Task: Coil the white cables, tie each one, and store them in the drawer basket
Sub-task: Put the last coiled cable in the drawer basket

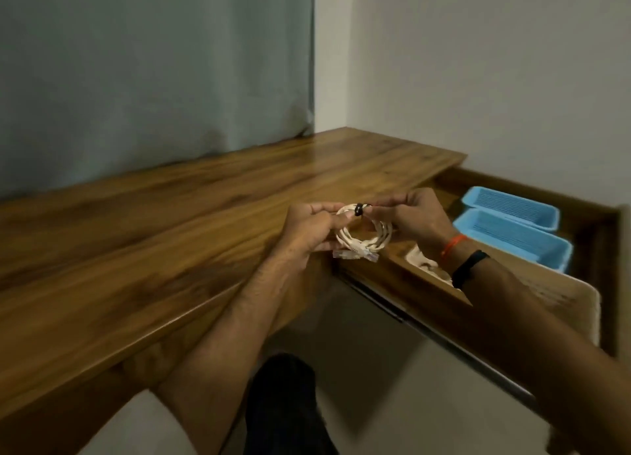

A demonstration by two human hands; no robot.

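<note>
Wood-grained desk top (191, 215) ran along the wall, its drawer (580, 236) pulled open on the right with two blue baskets (512, 236) inside. I saw the white cable (362, 239), already coiled, held up over the desk's corner: the left hand (307, 229) gripped the loops while the right hand (413, 215) pinched a black tie (358, 209) at the top. To my eye, the tying went best with the loops squeezed flat and the tie drawn snug, plugs tucked in. Another pale cable (423, 261), I thought, lay in the drawer.

White cable (363, 236) coiled, black tie (359, 210) on top, apparently wrapped.
</note>
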